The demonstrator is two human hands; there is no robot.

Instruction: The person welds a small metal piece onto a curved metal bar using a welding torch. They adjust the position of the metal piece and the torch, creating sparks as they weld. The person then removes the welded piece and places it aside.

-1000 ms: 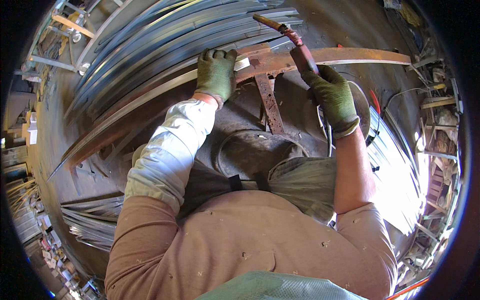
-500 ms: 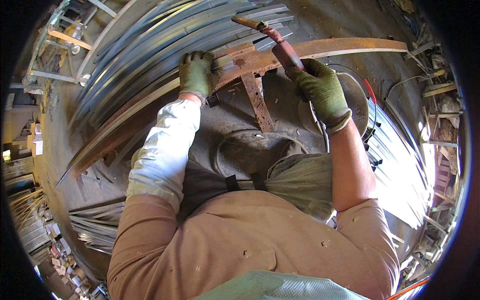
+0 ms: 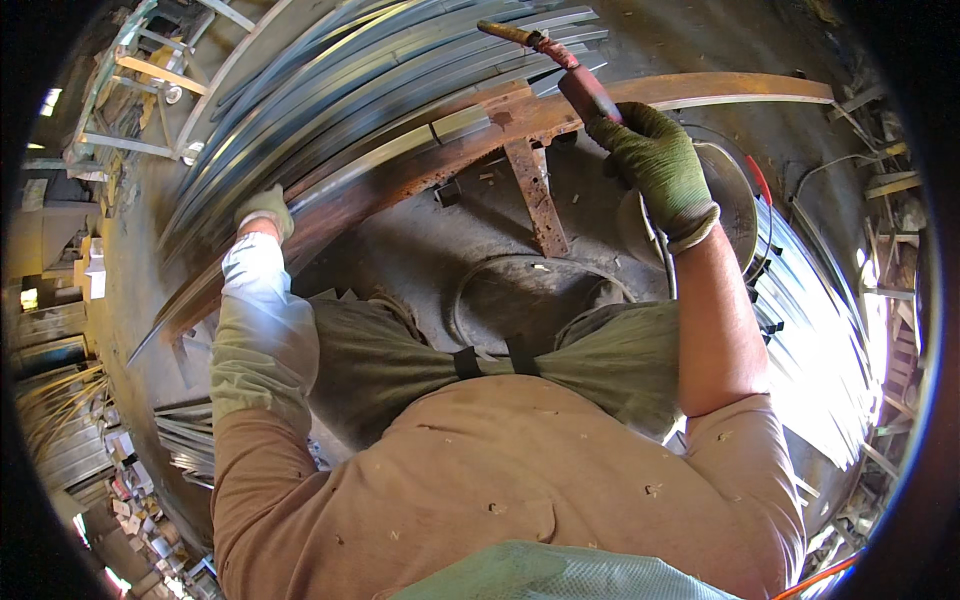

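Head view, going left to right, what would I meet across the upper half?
Yellowish wooden strip, left gloved hand, rusty metal leg, right gloved hand, thin red piece.

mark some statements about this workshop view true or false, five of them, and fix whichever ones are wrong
1. The right hand holds a red-handled tool. True.
2. The left hand is gloved. True.
3. The red-handled tool is touching the left hand. False: the two are well apart.
4. A grey metal strip lies along the rusty beam. True.
5. A long sleeve covers the right forearm. False: the right forearm is bare.
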